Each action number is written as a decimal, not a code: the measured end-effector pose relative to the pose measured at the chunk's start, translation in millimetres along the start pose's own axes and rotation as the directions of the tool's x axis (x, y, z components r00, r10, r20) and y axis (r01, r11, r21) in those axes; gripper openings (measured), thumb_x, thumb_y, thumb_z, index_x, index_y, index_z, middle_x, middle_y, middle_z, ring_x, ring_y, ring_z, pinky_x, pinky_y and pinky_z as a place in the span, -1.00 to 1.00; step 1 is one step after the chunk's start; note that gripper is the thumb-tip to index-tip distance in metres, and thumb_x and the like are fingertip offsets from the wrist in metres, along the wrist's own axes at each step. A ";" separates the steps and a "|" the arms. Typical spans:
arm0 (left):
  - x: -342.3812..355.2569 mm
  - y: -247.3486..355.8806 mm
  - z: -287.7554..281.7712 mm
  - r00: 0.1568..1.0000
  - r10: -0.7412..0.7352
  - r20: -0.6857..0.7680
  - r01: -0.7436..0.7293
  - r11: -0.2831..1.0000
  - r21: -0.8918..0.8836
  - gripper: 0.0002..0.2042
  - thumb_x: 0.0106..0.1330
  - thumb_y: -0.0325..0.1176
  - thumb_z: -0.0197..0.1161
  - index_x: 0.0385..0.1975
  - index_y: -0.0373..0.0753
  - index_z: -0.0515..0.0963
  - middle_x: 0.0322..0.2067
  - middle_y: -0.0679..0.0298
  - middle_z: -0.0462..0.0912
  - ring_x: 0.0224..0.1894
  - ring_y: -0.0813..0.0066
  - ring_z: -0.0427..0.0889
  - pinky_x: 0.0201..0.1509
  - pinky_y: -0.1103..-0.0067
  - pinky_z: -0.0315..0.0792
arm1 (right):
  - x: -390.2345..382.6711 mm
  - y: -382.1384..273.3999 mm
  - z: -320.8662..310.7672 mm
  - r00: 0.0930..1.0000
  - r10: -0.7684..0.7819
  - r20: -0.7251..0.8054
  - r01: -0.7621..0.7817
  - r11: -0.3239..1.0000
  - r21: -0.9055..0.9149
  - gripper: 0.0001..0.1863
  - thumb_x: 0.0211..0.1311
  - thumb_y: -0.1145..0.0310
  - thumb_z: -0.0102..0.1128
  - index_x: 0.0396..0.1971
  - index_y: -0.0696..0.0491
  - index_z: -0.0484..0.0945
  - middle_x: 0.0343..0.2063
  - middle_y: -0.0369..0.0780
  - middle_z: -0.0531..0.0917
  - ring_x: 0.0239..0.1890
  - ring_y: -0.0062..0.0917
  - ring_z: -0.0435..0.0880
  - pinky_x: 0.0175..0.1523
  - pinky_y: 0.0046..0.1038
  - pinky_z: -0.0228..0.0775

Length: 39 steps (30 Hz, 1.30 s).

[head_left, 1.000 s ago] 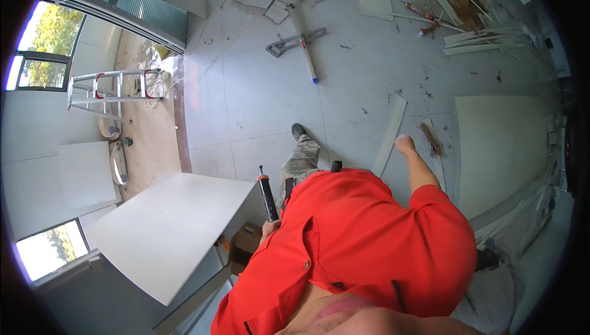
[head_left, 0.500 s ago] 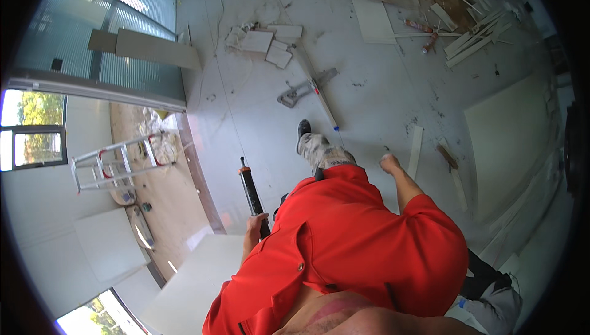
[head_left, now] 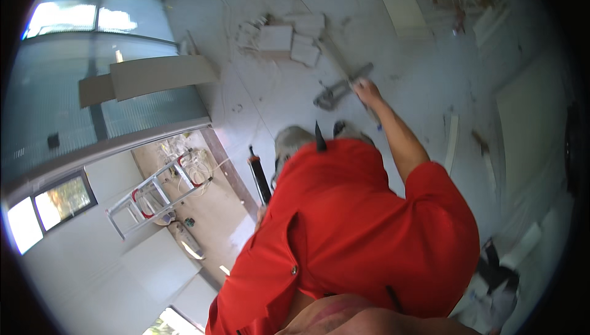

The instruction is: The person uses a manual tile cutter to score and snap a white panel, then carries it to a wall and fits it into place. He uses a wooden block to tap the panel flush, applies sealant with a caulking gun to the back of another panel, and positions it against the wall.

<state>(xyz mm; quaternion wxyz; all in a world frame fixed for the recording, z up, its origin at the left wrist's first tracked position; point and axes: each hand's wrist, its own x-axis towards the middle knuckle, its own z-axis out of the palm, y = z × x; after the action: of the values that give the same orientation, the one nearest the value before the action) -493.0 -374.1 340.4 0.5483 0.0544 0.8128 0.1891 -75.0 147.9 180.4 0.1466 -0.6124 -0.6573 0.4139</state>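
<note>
My left hand, mostly hidden by my red shirt, holds a black tubular sealant gun with an orange collar, nozzle pointing upward in the picture. My right arm reaches forward; that hand has curled fingers, blurred, and overlaps a long pale bar with a blue end, lying across a grey metal frame-like tool on the floor. Whether the hand touches the bar, and what is in it, I cannot make out. My legs show beneath the shirt.
Cut board pieces lie ahead, white strips and a large sheet to the right. On the left are a ribbed glass partition with a leaning board, and a doorway showing an aluminium ladder.
My right hand has swung forward and leftward, now over the long bar. The view has turned, so the glass partition and doorway sit lower. The left hand keeps hold of the gun.
</note>
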 end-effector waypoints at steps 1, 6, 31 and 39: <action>12.0 9.0 -23.1 1.000 -0.018 0.017 0.018 1.000 0.008 -0.75 0.14 -0.29 0.55 -0.37 -0.32 0.66 -0.48 0.22 0.70 -0.46 0.34 0.69 -0.33 0.40 0.56 | 10.3 -29.0 13.6 0.999 -0.018 0.031 0.016 0.998 0.064 -0.62 0.37 0.03 0.24 -0.28 0.09 0.68 -0.38 -0.05 0.76 -0.31 -0.21 0.74 -0.12 -0.18 0.54; 83.8 123.0 -105.6 0.992 -0.059 0.112 0.057 0.998 0.021 -0.76 0.15 -0.30 0.55 -0.36 -0.31 0.65 -0.48 0.22 0.69 -0.47 0.35 0.68 -0.32 0.41 0.56 | 4.6 -33.9 67.4 0.989 0.142 -0.039 -0.131 0.969 0.209 -0.67 0.30 0.13 0.22 -0.34 0.13 0.72 -0.41 -0.02 0.77 -0.35 -0.25 0.75 -0.18 -0.25 0.54; 338.3 419.4 -323.6 0.979 0.064 0.193 -0.122 0.945 0.303 -0.73 0.14 -0.39 0.56 -0.22 -0.27 0.65 -0.41 0.21 0.72 -0.42 0.39 0.70 -0.27 0.43 0.60 | -18.7 -233.4 201.1 0.837 0.542 0.076 -0.511 0.723 0.465 -0.65 0.39 0.24 0.21 -0.01 0.15 0.73 -0.25 -0.21 0.80 -0.21 -0.50 0.79 -0.14 -0.35 0.64; 298.7 375.5 -327.3 0.965 0.056 0.255 -0.101 0.980 0.169 -0.69 0.10 -0.39 0.54 -0.18 -0.25 0.63 -0.43 0.22 0.70 -0.47 0.38 0.68 -0.37 0.43 0.57 | -105.8 -129.5 233.5 0.635 0.765 0.108 -0.629 0.431 0.647 -0.72 0.40 0.25 0.22 -0.06 0.10 0.70 -0.30 -0.23 0.76 -0.29 -0.47 0.75 -0.19 -0.31 0.65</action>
<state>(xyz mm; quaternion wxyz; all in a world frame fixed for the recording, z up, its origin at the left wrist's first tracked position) -953.5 -20.4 325.3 0.6310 0.1596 0.7484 0.1277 -305.0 -23.3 163.9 0.2233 -0.7800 -0.1442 0.5665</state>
